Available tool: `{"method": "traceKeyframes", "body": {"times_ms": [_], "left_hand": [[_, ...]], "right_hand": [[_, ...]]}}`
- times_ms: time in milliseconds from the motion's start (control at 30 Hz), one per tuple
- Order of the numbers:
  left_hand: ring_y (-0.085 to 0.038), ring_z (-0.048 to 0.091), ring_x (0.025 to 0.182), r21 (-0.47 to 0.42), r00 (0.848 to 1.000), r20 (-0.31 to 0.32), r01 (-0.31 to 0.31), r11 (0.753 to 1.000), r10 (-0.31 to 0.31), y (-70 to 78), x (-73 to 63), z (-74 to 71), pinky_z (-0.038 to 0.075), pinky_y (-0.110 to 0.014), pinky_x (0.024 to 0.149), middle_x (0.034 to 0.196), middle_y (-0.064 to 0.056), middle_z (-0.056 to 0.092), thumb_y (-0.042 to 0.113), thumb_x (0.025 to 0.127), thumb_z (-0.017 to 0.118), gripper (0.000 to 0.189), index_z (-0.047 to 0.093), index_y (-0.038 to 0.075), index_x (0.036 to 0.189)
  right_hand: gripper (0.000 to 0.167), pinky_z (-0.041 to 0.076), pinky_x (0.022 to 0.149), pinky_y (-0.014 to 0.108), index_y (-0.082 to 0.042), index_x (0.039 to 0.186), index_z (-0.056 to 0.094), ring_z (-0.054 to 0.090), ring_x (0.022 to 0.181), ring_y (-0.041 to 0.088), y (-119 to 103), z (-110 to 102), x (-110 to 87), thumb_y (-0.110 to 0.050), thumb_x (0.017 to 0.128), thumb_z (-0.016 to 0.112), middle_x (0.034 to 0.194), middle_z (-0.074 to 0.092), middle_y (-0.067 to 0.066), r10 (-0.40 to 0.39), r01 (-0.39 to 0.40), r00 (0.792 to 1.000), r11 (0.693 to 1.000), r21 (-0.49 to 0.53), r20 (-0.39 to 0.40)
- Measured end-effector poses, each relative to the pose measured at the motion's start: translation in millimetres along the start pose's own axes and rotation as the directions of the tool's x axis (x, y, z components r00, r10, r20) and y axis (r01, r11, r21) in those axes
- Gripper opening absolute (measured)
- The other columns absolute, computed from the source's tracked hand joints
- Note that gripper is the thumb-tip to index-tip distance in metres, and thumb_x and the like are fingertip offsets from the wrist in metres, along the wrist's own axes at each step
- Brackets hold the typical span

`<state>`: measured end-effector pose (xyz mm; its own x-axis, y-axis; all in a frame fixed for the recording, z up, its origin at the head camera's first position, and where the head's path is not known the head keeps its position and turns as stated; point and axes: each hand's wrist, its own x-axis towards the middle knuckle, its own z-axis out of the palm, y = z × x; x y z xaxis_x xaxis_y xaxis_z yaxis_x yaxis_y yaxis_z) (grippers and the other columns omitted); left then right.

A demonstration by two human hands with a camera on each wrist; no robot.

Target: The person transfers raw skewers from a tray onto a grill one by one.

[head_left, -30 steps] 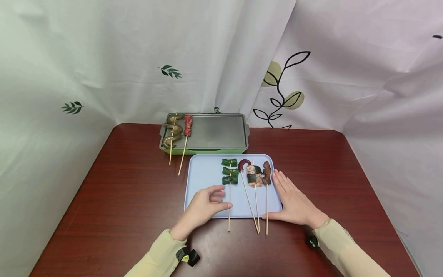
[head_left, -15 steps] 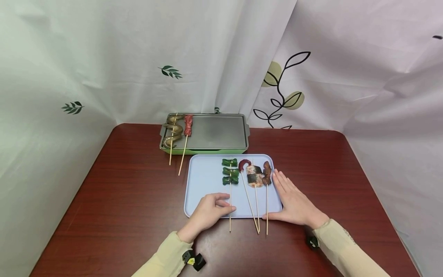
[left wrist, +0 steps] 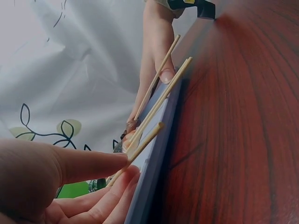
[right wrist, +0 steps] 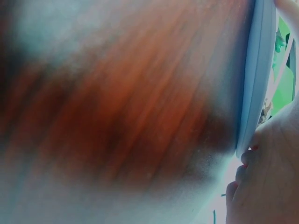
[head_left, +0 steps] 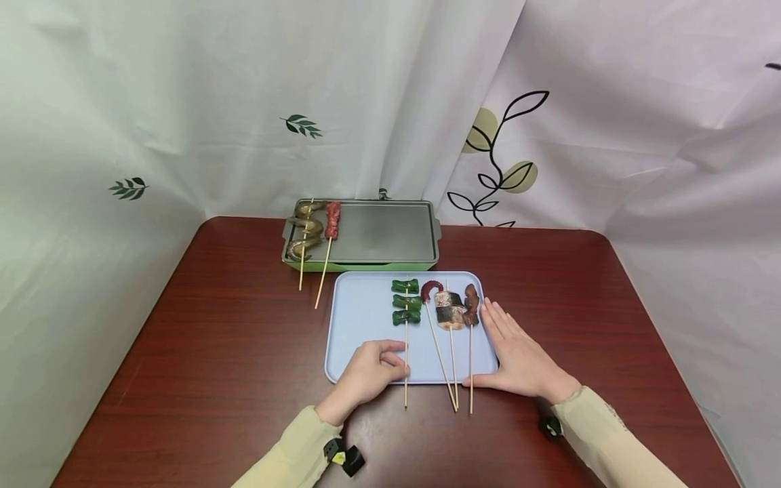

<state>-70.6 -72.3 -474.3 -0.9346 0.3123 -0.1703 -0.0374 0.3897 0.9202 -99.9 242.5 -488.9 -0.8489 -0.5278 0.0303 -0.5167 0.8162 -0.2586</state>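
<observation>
On the light-blue tray (head_left: 356, 305) lies a skewer with several dark green pepper pieces (head_left: 406, 302). My left hand (head_left: 369, 371) pinches its stick low down, over the tray's front rim; in the left wrist view thumb and fingertips meet around the stick (left wrist: 147, 140). To the right on the tray lie a dark red tentacle skewer (head_left: 432, 290), a fish-chunk skewer (head_left: 449, 310) and a brown meat skewer (head_left: 470, 305). My right hand (head_left: 521, 356) rests along the tray's right edge, fingers straight, thumb at the front rim by the brown skewer's stick.
Behind the tray stands a green-based griddle (head_left: 384, 234). On its left side lie a shrimp-like grey skewer (head_left: 305, 230) and a red meat skewer (head_left: 332, 220), sticks overhanging the front. Several skewer sticks stick out past the tray's front rim. White curtain (head_left: 366, 102) surrounds the table.
My left hand has moved slightly right and toward the front, and its thumb and fingers have closed on the green pepper skewer's stick. My right hand has stayed in place.
</observation>
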Motion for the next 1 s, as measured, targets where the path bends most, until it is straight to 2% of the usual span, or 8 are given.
{"method": "traceKeyframes", "body": {"times_ms": [333, 600, 1000], "left_hand": [[-0.011, 0.069, 0.071, -0.032, 1.000, -0.010, -0.009, 0.999, 0.009, -5.1, 1.5, 0.8, 0.055, -0.025, 0.067, 0.081, -0.001, 0.072, 0.000, 0.085, 0.076, 0.040, 0.067, -0.007, 0.123], [-0.012, 0.069, 0.070, -0.097, 1.000, -0.024, -0.010, 0.995, 0.008, -4.8, 0.9, 0.2, 0.054, -0.023, 0.064, 0.081, -0.003, 0.071, -0.005, 0.085, 0.074, 0.039, 0.066, -0.008, 0.122], [-0.011, 0.068, 0.069, -0.083, 0.998, -0.039, -0.049, 0.995, 0.046, -0.7, -3.0, -2.6, 0.054, -0.022, 0.063, 0.080, -0.001, 0.071, -0.003, 0.086, 0.074, 0.037, 0.068, -0.006, 0.122]], "right_hand": [[0.136, 0.018, 0.123, 0.047, 0.008, 0.158, 0.019, 0.013, 0.152, 0.037, 0.0, -0.3, 0.0, -0.088, 0.072, 0.063, 0.166, 0.012, 0.024, 0.002, -0.002, 1.000, 1.000, 0.000, 0.002], [0.137, 0.020, 0.122, 0.051, 0.009, 0.158, 0.020, 0.014, 0.152, 0.038, 0.2, 0.2, 1.1, -0.088, 0.072, 0.063, 0.165, 0.013, 0.025, -0.006, 0.006, 1.000, 1.000, -0.005, -0.003], [0.135, 0.023, 0.120, 0.053, 0.011, 0.156, 0.022, 0.016, 0.151, 0.041, 0.4, -0.3, 1.3, -0.087, 0.073, 0.064, 0.164, 0.015, 0.027, -0.025, 0.024, 1.000, 1.000, -0.017, -0.019]]}}
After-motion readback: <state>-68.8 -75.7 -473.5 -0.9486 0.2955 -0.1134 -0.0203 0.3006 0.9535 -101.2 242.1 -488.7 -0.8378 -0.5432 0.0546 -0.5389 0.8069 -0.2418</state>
